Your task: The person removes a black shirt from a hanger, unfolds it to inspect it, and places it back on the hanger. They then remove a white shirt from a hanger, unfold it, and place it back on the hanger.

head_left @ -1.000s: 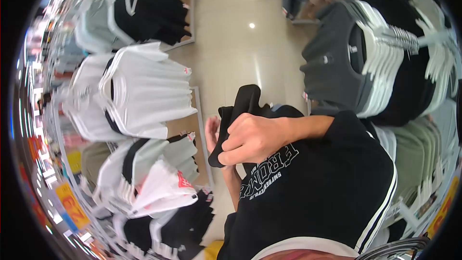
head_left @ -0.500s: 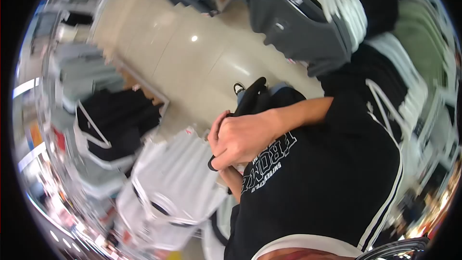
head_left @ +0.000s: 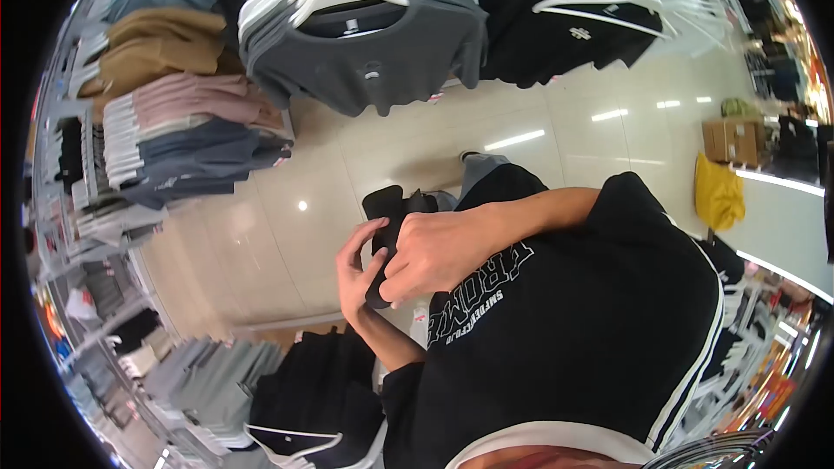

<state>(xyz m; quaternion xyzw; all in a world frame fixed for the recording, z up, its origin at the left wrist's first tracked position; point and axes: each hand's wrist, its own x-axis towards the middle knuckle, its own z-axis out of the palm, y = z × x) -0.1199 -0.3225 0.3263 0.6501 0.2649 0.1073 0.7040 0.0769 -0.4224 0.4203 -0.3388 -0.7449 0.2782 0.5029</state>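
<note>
A long black strap-like item (head_left: 383, 201) of soft look is at waist height in front of my body; its exact kind does not show. My right hand (head_left: 439, 247) is closed in a fist over its near side, fingers curled under and partly hidden. On the other side, my left hand (head_left: 354, 269) holds its edge between bent fingers and thumb, with a gap between their tips. Both hands are in front of the black printed T-shirt (head_left: 565, 330) I wear. Part of a shoe (head_left: 471, 155) shows beyond the hands on the tiled floor.
Dark grey T-shirts (head_left: 373, 61) hang ahead on white hangers, beside black ones (head_left: 556, 26). Brown (head_left: 165, 43) and pink shirts (head_left: 200, 100) hang at left. Grey-green (head_left: 230, 382) and black shirts (head_left: 317, 382) hang lower left. A cardboard box (head_left: 732, 141) and yellow cloth (head_left: 718, 193) are at right.
My view has turned, and other racks are now ahead. My left hand has come out from under the right one to the left side of the black item, more of which now shows.
</note>
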